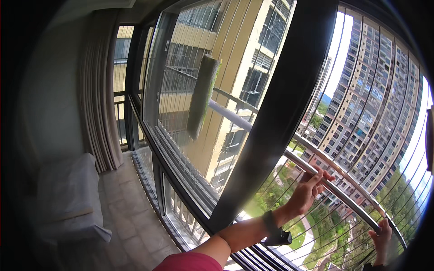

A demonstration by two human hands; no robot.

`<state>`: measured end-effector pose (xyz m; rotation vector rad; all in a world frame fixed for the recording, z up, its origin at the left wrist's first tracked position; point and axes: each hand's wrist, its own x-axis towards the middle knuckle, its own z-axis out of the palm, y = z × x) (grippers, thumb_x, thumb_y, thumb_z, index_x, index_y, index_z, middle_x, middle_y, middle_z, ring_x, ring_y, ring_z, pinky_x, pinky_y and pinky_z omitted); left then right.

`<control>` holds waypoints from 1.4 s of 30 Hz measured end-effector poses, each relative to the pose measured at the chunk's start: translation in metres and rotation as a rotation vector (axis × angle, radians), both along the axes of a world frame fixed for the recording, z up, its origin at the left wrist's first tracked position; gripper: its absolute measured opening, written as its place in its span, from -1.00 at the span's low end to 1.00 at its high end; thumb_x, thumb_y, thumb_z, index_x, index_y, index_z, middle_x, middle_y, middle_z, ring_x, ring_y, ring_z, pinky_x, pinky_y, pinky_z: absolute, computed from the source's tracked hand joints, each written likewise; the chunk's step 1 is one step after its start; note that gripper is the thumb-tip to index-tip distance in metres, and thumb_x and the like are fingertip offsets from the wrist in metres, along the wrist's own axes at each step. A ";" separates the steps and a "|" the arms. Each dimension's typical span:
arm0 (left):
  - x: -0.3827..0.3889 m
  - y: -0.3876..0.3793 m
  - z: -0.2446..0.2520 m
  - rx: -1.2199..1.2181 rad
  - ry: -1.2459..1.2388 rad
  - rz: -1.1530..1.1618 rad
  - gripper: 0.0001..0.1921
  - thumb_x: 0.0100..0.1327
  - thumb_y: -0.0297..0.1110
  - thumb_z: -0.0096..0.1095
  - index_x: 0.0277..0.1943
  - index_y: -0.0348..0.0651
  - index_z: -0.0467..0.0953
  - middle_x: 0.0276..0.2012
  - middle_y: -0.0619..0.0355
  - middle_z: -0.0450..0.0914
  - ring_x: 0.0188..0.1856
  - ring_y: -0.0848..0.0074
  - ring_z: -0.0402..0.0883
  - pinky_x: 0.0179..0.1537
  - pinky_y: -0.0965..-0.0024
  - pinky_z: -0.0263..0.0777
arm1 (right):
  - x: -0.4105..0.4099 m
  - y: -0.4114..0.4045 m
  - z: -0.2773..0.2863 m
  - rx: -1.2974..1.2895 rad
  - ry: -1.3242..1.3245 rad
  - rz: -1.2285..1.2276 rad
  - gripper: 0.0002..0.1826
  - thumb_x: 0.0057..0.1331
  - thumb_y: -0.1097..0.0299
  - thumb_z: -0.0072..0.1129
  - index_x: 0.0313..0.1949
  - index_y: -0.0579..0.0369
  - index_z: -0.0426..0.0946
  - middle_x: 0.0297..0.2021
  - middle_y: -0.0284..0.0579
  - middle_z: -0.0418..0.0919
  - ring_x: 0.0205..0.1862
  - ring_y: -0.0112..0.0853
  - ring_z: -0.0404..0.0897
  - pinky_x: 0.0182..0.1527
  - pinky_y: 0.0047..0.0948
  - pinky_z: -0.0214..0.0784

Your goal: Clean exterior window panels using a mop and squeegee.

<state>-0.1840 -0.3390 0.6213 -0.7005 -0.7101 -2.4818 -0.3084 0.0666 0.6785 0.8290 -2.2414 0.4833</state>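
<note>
Through the open window, my left hand (307,191) grips the middle of a metal pole (334,188). Around that wrist sits a dark band with a black device. Farther right, my right hand (382,235) is closed around the pole's near end. The pole runs left behind the dark window frame. At its far end a fluffy window-washer pad (204,98) lies along the outer side of the glass pane (190,142). The pad stands nearly upright in view. Wet streaks show on the glass around it.
A thick dark window frame post (271,111) stands between the glass and my hands. Outside, a metal railing (342,171) and thin vertical wires cross the opening. Indoors at left are a pleated curtain (98,95), a cloth-covered item (67,193) and a tiled floor (130,210).
</note>
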 end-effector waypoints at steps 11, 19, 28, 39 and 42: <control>0.000 -0.054 -0.020 0.200 0.022 0.401 -0.79 0.49 -0.23 -0.02 0.09 -0.05 0.32 -0.05 0.12 0.55 -0.03 0.50 0.56 0.10 0.31 0.37 | -0.010 -0.089 -0.064 0.211 -0.504 0.129 -0.60 -0.01 0.17 0.51 -0.64 0.19 0.49 -0.79 -0.28 0.40 -0.68 -0.59 0.36 -0.58 -0.43 0.21; 0.084 -0.009 -0.061 -0.801 -0.088 1.018 -0.25 0.33 -0.40 0.18 0.48 -0.18 -0.05 0.51 -0.07 -0.16 0.49 0.19 0.02 0.35 0.14 0.14 | 0.005 -0.307 -0.067 0.255 -0.605 0.403 -0.56 0.05 0.03 0.48 -0.45 0.19 0.55 -0.66 -0.22 0.49 -0.59 -0.43 0.44 -0.47 -0.34 0.31; 0.134 -0.157 -0.075 -0.893 -0.728 1.667 0.27 0.03 0.25 0.42 0.49 -0.23 -0.33 0.42 -0.51 -0.31 0.48 -0.27 -0.31 0.37 -0.23 -0.26 | -0.080 -0.534 -0.141 0.189 0.260 0.838 -0.60 0.09 0.10 0.40 -0.30 0.19 0.57 -0.44 -0.02 0.62 -0.40 -0.32 0.60 -0.34 -0.34 0.42; 0.131 -0.126 -0.080 -1.026 -0.597 1.692 0.21 0.04 0.26 0.38 0.50 -0.20 -0.26 0.45 -0.42 -0.47 0.49 -0.25 -0.53 0.29 -0.44 -0.46 | 0.087 -0.681 -0.063 0.337 -0.463 0.662 -0.51 0.14 0.07 0.33 -0.24 0.34 0.53 -0.59 -0.06 0.56 -0.54 -0.33 0.58 -0.44 -0.29 0.42; 0.125 -0.123 -0.079 -1.016 -0.592 1.738 0.16 0.06 0.18 0.40 0.50 -0.20 -0.22 0.46 -0.39 -0.43 0.50 -0.22 -0.49 0.32 -0.37 -0.41 | 0.069 -0.682 -0.058 0.274 -0.475 0.702 -0.45 0.16 0.09 0.34 -0.12 0.40 0.47 -0.55 -0.02 0.57 -0.50 -0.30 0.60 -0.43 -0.32 0.42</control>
